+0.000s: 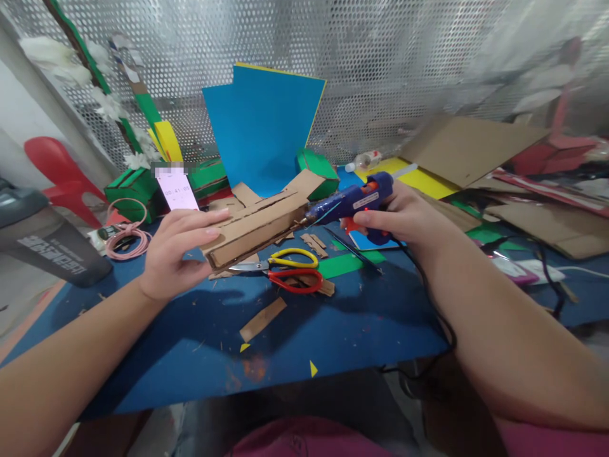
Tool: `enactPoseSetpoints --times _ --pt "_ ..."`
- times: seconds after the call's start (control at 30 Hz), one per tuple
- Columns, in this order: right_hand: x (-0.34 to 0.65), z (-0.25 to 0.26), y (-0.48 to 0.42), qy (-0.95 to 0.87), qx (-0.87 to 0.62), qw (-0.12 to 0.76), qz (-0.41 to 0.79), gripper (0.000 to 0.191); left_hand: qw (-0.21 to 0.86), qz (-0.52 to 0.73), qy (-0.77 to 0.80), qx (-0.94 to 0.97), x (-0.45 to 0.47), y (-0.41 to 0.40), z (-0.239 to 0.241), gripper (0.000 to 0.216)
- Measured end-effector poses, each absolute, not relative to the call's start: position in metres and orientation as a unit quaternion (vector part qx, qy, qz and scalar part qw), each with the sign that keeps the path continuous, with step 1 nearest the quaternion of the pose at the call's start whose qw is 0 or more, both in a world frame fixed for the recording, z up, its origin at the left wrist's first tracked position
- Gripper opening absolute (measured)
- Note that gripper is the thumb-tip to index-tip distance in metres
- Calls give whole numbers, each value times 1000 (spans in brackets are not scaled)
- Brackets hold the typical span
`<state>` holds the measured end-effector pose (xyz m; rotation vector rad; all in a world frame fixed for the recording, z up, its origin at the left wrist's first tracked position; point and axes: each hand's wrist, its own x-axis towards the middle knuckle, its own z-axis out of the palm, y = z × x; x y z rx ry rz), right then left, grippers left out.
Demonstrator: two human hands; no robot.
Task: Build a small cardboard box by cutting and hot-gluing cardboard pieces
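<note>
My left hand (pixel 178 251) is closed around the near left end of a long, narrow cardboard box (pixel 259 225), holding it tilted above the table. My right hand (pixel 404 212) grips a blue glue gun (pixel 354 202) with an orange trigger, fingers wrapped round its handle. The gun's nozzle meets or nearly meets the box's right end. Under the box lie scissors (pixel 295 271) with one yellow and one red handle. A loose cardboard strip (pixel 263 319) rests on the table nearer to me.
A dark shaker bottle (pixel 52 235) and a coil of pink cord (pixel 127 238) are at left. Behind stand a lit phone (pixel 176 188), blue sheets (pixel 273 127) and green boxes. Cardboard sheets (pixel 471 149) pile up at right. The gun's black cable (pixel 435 311) hangs over the blue table's (pixel 361 336) front edge.
</note>
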<state>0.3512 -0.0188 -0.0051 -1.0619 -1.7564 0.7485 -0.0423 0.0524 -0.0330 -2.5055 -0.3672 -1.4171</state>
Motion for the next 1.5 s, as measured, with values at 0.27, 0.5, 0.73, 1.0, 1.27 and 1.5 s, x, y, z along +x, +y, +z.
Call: enactPoseSetpoints --times 0.27,0.5,0.73,1.0,1.27,1.5 --pt "349 -6 -24 -720 -429 435 329 37 139 -478 -103 -861 -42 53 -33 32" --pt "344 -9 -28 -702 -462 437 320 46 139 -467 -59 -871 -40 47 -25 33" --pt "341 -7 -28 -724 -456 409 317 44 187 -460 -50 -867 -40 47 -27 25" --pt "346 -12 -26 -734 -464 394 302 53 136 -472 -39 -870 -40 48 -27 30" --pt "352 -9 -23 -758 -437 391 285 58 133 -450 -149 -870 -46 51 -32 41" --pt "351 -11 -26 -736 -428 429 303 62 175 -465 -54 -866 -41 47 -25 23"
